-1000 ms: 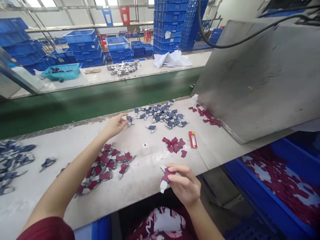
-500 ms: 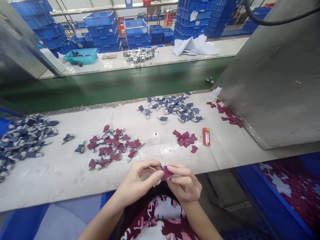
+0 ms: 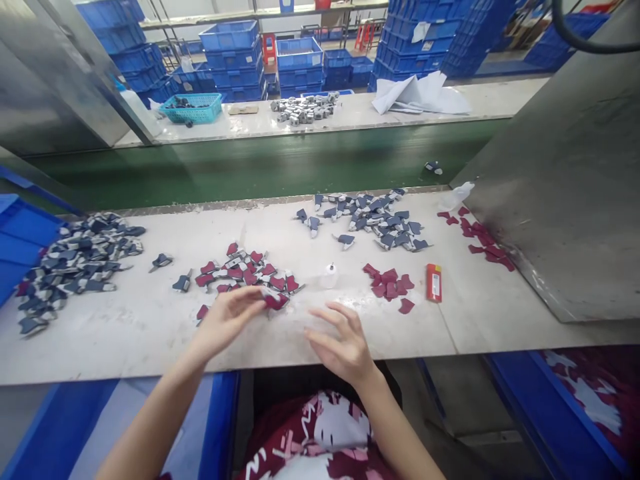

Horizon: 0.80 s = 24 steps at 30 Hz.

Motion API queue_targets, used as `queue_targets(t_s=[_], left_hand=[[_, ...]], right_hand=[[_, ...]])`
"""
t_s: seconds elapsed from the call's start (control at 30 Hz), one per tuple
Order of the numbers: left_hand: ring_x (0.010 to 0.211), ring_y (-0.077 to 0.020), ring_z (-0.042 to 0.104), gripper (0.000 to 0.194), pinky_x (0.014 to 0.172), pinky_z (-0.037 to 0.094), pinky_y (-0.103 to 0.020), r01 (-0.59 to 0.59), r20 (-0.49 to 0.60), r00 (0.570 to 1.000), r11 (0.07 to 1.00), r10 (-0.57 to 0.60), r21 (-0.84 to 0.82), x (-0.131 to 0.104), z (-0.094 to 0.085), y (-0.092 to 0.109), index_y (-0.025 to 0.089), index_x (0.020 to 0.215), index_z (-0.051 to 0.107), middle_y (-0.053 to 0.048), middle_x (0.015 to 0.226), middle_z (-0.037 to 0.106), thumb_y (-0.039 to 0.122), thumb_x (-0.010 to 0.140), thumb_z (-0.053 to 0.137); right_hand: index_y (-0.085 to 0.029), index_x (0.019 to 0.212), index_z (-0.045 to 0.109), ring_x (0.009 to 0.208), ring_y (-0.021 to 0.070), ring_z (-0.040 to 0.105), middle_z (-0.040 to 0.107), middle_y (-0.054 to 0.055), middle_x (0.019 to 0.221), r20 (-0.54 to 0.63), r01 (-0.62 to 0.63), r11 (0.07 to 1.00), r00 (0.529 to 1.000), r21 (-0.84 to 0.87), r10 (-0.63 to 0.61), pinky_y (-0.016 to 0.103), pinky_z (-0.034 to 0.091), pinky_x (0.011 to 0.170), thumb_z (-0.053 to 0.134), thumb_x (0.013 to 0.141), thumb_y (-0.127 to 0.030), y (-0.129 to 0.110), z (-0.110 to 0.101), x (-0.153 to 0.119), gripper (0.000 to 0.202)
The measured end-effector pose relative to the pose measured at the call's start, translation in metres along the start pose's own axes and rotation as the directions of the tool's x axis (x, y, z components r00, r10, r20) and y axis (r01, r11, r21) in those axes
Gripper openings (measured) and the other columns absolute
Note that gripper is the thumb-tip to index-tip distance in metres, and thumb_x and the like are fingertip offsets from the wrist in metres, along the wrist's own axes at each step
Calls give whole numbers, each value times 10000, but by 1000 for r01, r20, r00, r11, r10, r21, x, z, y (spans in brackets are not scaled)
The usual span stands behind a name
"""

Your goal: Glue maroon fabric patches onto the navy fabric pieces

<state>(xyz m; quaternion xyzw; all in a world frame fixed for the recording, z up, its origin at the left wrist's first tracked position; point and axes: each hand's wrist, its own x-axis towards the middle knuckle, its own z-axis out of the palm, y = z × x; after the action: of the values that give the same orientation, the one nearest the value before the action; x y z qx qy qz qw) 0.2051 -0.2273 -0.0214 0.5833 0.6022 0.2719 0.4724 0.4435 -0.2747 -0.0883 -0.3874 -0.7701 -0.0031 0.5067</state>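
My left hand point(image 3: 231, 319) pinches a small grey-and-white part with a maroon patch point(image 3: 277, 302) between thumb and fingers, at the right edge of a pile of similar maroon-faced parts point(image 3: 249, 272). It partly covers that pile. My right hand point(image 3: 343, 341) is above the table's front, fingers apart and holding nothing. Beyond it stands a small white bottle with a thin tip point(image 3: 329, 276). To its right lie loose maroon patches point(image 3: 391, 283) and a red box point(image 3: 434, 283). Parts with dark blue faces point(image 3: 380, 220) are heaped farther back.
A larger heap of dark blue parts point(image 3: 90, 257) lies at left, beside a blue crate point(image 3: 23, 240). Behind the table runs a green belt point(image 3: 280, 160) with a part on it. A metal panel point(image 3: 565, 200) bounds the right side. More maroon patches point(image 3: 487, 243) lie against it.
My hands have separated. The left has carried the maroon-patched part forward and left to the pile; the right has let go and opened. The view has shifted left.
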Motion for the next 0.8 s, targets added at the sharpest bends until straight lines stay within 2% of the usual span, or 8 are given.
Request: queue_targets(t_s=[0.1, 0.17, 0.23, 0.33, 0.43, 0.57, 0.7, 0.8], left_hand=[[1044, -342, 692, 396, 928, 559, -460, -59, -240, 955, 904, 175, 424, 17, -49, -2, 231, 1047, 759, -118, 1121, 749, 501, 806, 599], [986, -351, 700, 399, 876, 564, -451, -17, -238, 954, 823, 183, 568, 31, -77, -3, 231, 1022, 774, -119, 1071, 757, 482, 806, 551], [916, -343, 717, 421, 797, 575, -430, 46, -183, 980, 802, 80, 596, 44, -96, -2, 237, 1089, 762, -104, 1006, 778, 458, 804, 544], [940, -353, 718, 431, 803, 566, -439, 97, -156, 988, 722, 15, 685, 67, -104, 7, 243, 1193, 727, -92, 1007, 791, 408, 839, 545], [1096, -377, 665, 351, 964, 508, -470, -12, -110, 977, 560, 182, 828, 98, -86, 25, 224, 1148, 740, -107, 1119, 765, 374, 881, 567], [1238, -356, 567, 465, 1081, 420, -468, -327, 174, 921, 448, 348, 833, 156, -30, 49, 147, 1331, 605, -161, 1271, 673, 244, 877, 623], [1402, -319, 412, 560, 1108, 389, -415, -482, 351, 865, 399, 358, 780, 211, 17, 61, 209, 1355, 575, -138, 1467, 529, 119, 809, 662], [1288, -302, 534, 345, 1016, 453, -360, -539, 445, 840, 387, 309, 749, 237, 30, 66, 230, 1140, 686, -104, 1355, 618, 156, 804, 665]], right_hand=[[-314, 988, 758, 1239, 303, 512, 551, 82, 1330, -112, -197, 977, 976, -83, 187, 514, 542, 956, 742, 826, -148, 9, -2, 1, 232], [-322, 1047, 765, 1334, 375, 414, 402, 88, 1475, -85, -312, 943, 949, -113, 304, 600, 501, 994, 763, 824, -225, 16, -1, 2, 243], [-335, 1142, 743, 1405, 432, 303, 290, 84, 1561, 16, -362, 924, 930, -121, 367, 659, 470, 1010, 765, 831, -303, 23, 3, 4, 312], [-329, 1312, 644, 1432, 442, 257, 309, 117, 1559, 147, -364, 925, 914, -113, 378, 670, 470, 1011, 741, 854, -363, 29, 13, 5, 469], [-286, 1392, 569, 1376, 399, 355, 421, 162, 1452, 149, -366, 926, 915, -88, 376, 631, 500, 997, 688, 891, -356, 32, 19, 2, 520], [-287, 1342, 592, 1194, 313, 515, 548, 127, 1192, -10, -350, 937, 937, -16, 350, 520, 555, 919, 640, 892, -218, 33, 19, 0, 458], [-292, 1282, 585, 885, 224, 598, 604, 47, 931, -220, -259, 965, 940, 31, 259, 406, 571, 772, 665, 860, -126, 32, 14, 5, 460], [-271, 1243, 582, 728, 183, 586, 612, 12, 817, -321, -222, 973, 919, 65, 231, 332, 549, 639, 686, 857, -123, 29, 9, 9, 426]])
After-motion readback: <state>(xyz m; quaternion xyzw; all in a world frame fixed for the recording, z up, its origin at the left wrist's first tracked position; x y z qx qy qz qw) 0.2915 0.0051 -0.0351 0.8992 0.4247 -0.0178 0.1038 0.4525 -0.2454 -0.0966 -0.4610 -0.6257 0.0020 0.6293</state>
